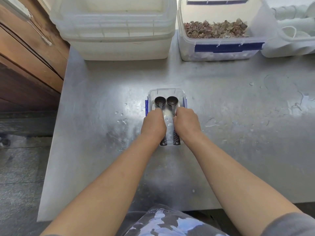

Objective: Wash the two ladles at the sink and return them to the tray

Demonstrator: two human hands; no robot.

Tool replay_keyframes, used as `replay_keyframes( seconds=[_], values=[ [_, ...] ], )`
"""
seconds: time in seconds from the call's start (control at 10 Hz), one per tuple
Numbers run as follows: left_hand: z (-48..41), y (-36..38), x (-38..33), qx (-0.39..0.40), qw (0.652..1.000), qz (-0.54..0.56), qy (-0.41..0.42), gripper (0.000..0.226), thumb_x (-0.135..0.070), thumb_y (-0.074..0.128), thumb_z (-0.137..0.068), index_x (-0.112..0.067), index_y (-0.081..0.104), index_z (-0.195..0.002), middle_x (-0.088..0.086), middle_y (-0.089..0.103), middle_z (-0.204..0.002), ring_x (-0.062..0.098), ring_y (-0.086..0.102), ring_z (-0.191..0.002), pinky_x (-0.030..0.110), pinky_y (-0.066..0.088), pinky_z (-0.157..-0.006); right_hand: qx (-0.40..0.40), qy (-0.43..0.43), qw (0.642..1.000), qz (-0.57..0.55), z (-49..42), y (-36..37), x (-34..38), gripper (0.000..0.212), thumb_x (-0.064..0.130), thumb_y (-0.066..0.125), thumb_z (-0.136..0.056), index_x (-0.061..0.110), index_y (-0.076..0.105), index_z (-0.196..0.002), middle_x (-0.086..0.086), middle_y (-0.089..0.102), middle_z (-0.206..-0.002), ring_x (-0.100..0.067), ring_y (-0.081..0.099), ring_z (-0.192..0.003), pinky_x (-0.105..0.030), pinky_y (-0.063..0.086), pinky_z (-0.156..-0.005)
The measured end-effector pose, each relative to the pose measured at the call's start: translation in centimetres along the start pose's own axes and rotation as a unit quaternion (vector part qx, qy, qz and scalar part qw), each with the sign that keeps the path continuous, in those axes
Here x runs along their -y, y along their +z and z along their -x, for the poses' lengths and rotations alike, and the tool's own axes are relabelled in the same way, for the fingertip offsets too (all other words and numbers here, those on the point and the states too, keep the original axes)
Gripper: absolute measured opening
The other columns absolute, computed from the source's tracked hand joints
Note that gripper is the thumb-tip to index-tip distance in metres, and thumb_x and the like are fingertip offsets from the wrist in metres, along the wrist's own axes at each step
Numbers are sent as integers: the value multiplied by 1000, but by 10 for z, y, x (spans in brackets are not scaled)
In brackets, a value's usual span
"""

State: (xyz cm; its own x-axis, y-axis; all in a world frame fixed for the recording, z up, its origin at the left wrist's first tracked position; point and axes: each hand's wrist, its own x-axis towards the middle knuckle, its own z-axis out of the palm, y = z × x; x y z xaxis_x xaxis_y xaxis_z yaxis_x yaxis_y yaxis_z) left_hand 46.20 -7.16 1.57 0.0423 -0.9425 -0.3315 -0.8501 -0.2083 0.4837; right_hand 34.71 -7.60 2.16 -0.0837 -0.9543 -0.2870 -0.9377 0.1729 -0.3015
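Two dark ladles lie side by side in a small clear tray (166,91) with blue clips, in the middle of the steel table. The left ladle (160,101) has its bowl at the far end, and my left hand (154,124) is closed over its handle. My right hand (186,123) grips the handle of the right ladle (172,100). Both handle ends stick out from under my hands at the tray's near edge. The ladles' middle parts are hidden by my fingers.
A stack of large white tubs (117,29) stands at the back left. A clear box of dried petals (219,31) and another clear container (294,31) stand at the back right. Water drops and puddles (211,122) dot the steel table (95,150). A wooden wall (25,65) lies left.
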Motion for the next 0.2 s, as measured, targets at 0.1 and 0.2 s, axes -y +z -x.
replay_keyframes(
  seconds=[0.1, 0.2],
  values=[
    [10, -7, 0, -28, 999, 41, 8, 18, 0, 45, -88, -7, 56, -100, 13, 64, -93, 32, 58, -80, 44, 50, -67, -8, -5, 1000, -4, 9, -5, 0, 8, 1, 51, -87, 8, 53, -84, -17, 63, -88, -35, 52, -73, -33, 36, -61],
    [14, -16, 4, -57, 996, 69, 22, 24, -6, 43, -91, -7, 60, -108, 14, 67, -96, 34, 61, -85, 47, 53, -75, -42, -6, 999, -25, 15, -10, -5, 12, 13, 51, -89, 7, 60, -94, -16, 67, -93, -37, 58, -81, -34, 36, -63]
  ],
)
